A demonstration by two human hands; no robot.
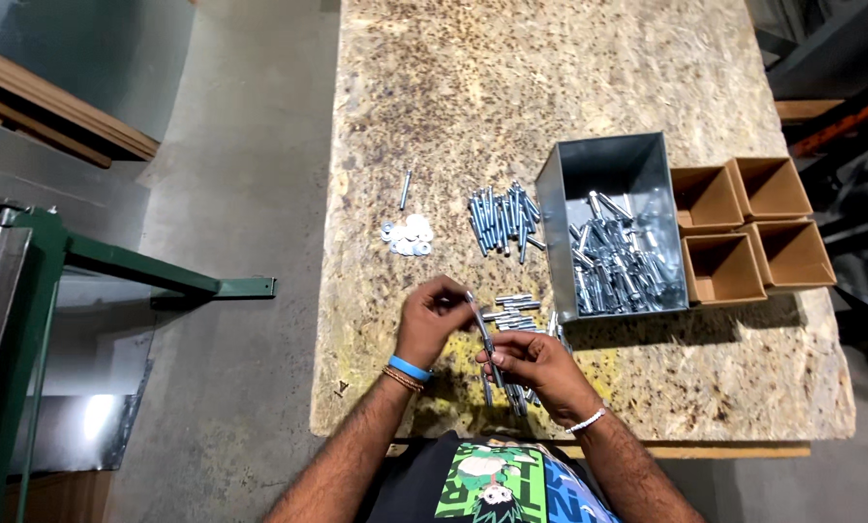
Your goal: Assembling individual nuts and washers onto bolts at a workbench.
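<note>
A long zinc-plated bolt (482, 334) is held above the near edge of the bench (434, 116), the fingers of the left hand (430, 320) pinched on its upper end and those of the right hand (535, 366) closed around its lower shank, apparently so that it is steadied at both ends. Loose bolts (511, 312) are spread just behind. Farther back, washers (408, 235), bundled bolts (502, 221), a metal bin (608, 155) of hardware and four cardboard boxes (753, 228) are ranged within reach.

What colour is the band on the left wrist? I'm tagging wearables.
Bright blue; the wristband shows clearly in the head view, just below the left hand.
</note>
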